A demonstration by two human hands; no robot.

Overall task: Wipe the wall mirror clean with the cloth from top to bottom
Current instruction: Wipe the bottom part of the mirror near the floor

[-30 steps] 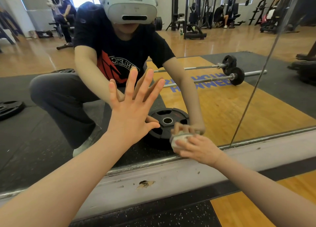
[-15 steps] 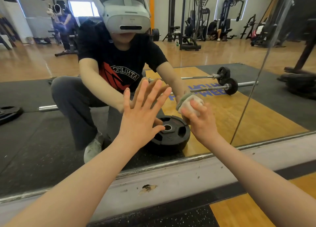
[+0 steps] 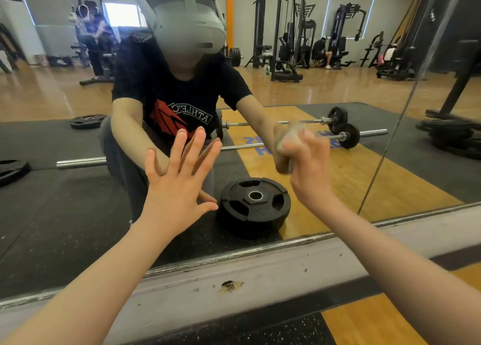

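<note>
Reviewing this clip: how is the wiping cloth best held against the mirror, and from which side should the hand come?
Grip the cloth as a wad, bunched at its back, fingers curled round it, as the right hand does now. Come at it from the room side, so its free face meets the mirror. Blur hides the finer finger placement.

Left hand [image 3: 177, 188] splayed flat; right hand [image 3: 307, 173] clenched, blurred.

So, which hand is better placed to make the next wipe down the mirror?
The right hand: its fingers already grip the cloth against the mirror. The left hand rests flat on the glass with spread fingers, holding nothing, likely as support.
</note>
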